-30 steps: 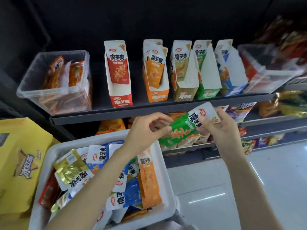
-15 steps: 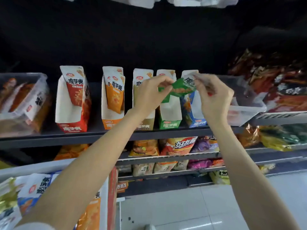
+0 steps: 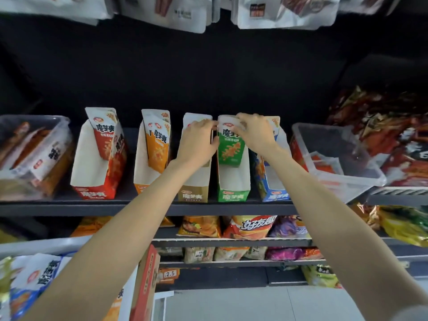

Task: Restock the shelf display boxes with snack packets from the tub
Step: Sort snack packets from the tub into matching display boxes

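A green snack packet (image 3: 231, 149) stands upright inside the green display box (image 3: 234, 186) on the shelf. My right hand (image 3: 253, 133) holds the packet's white top edge. My left hand (image 3: 199, 142) grips its left side, in front of the brown display box (image 3: 193, 193). To the left stand a red display box (image 3: 97, 179) and an orange display box (image 3: 148, 172), each with packets in it. A blue display box (image 3: 273, 181) sits right of the green one. The white tub (image 3: 34, 249) with several packets shows at the lower left, mostly hidden by my left arm.
Clear plastic bins stand at both shelf ends: one with packets at the left (image 3: 30, 154), a nearly bare one at the right (image 3: 333, 158). Chip bags (image 3: 252, 225) fill the lower shelves. White bags (image 3: 176, 10) hang overhead. Red snack bags (image 3: 393, 126) pile at the right.
Both hands lifted the green packet from over the tub up to the shelf and lowered it upright into the green box. The view tilted upward, away from the tub.
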Demonstrator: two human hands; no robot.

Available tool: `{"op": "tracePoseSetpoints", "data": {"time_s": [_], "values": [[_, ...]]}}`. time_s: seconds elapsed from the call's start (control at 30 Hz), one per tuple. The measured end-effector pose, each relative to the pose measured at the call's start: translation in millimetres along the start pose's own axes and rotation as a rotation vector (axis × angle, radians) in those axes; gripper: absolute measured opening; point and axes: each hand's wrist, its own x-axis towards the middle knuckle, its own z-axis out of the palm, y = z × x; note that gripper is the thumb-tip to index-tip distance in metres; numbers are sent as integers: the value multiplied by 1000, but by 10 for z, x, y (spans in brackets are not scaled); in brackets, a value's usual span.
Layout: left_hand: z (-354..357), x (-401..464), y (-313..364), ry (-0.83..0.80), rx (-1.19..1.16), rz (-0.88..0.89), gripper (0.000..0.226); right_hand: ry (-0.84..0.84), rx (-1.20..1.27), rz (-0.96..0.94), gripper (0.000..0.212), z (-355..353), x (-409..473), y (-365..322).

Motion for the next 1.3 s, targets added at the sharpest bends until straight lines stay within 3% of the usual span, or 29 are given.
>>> {"op": "tracePoseSetpoints", "data": {"time_s": [0.13, 0.3, 0.43, 0.53, 0.67, 0.83, 0.93, 1.07, 1.17, 1.3], "values": [[53, 85, -33, -44, 100, -12, 43, -55, -34, 8, 22, 86, 124, 68], [36, 71, -11, 3, 51, -2, 40, 260, 82, -12, 24, 74, 80, 73], [-68, -142, -2, 250, -112, 82, 24, 478, 172, -42, 16, 54, -291, -29], [-195, -468, -21, 388, -230, 126, 24, 506, 275, -66, 14, 81, -748, -215], [-423, -1068, -110, 434, -398, 31, 22, 333, 465, -23, 15, 181, -1374, -617], [-792, -2022, -490, 270, -509, -145, 19, -291, 577, 44, 14, 508, -1909, -1170], [-924, -2638, -979, -3, -223, -274, 25, -508, 528, -55, 14, 830, -2094, -1541], [-963, -3389, -1661, -120, 174, -385, 26, -613, 454, -153, 22, 1377, -2306, -2077], [-1022, -3700, -1959, -247, 249, -511, 52, -721, 254, -228, 43, 1806, -2403, -2403], [-1098, -3810, -2051, -439, 378, -441, 95, -842, 9, -342, 76, 2174, -2446, -2633]]}}
